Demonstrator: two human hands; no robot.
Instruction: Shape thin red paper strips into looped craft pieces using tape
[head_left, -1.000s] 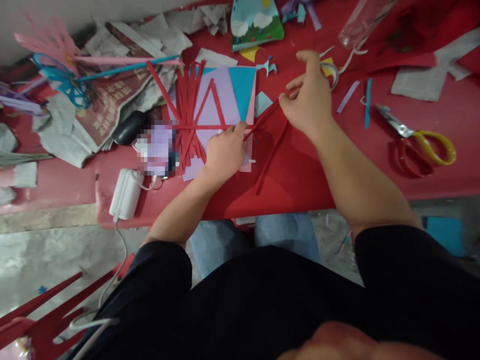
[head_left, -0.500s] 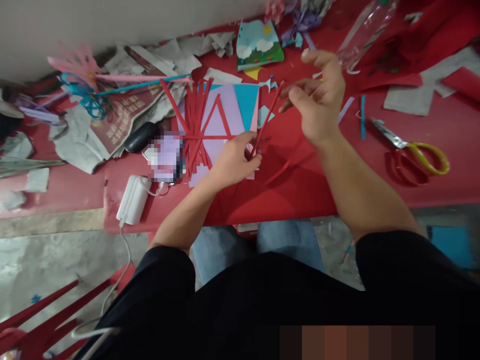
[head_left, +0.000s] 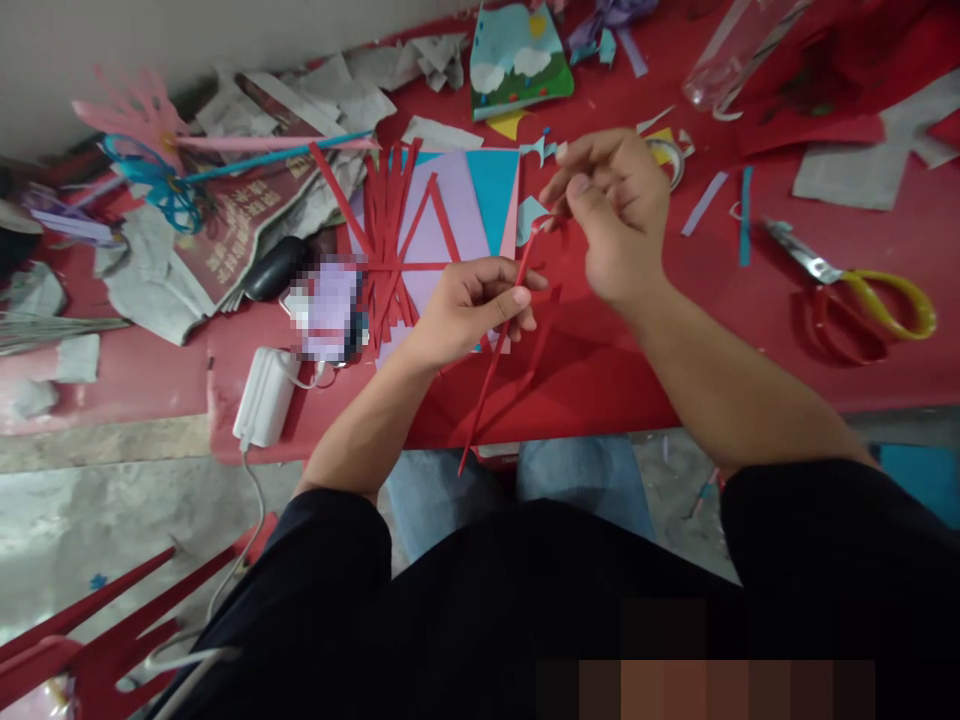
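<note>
A cluttered red table (head_left: 862,240) stands over grey concrete floor, scissors (head_left: 862,290) at right. Mid-frame, the right hand (head_left: 619,215) now pinches the red paper strip (head_left: 499,355) top, lower than before; the left hand (head_left: 472,310) has lifted, pinching it midway.

Matt red paper strip (head_left: 501,350), matt lilac paper sheet (head_left: 442,215), crumpled newsprint (head_left: 225,225), shiny metal-bladed scissors (head_left: 855,285).
</note>
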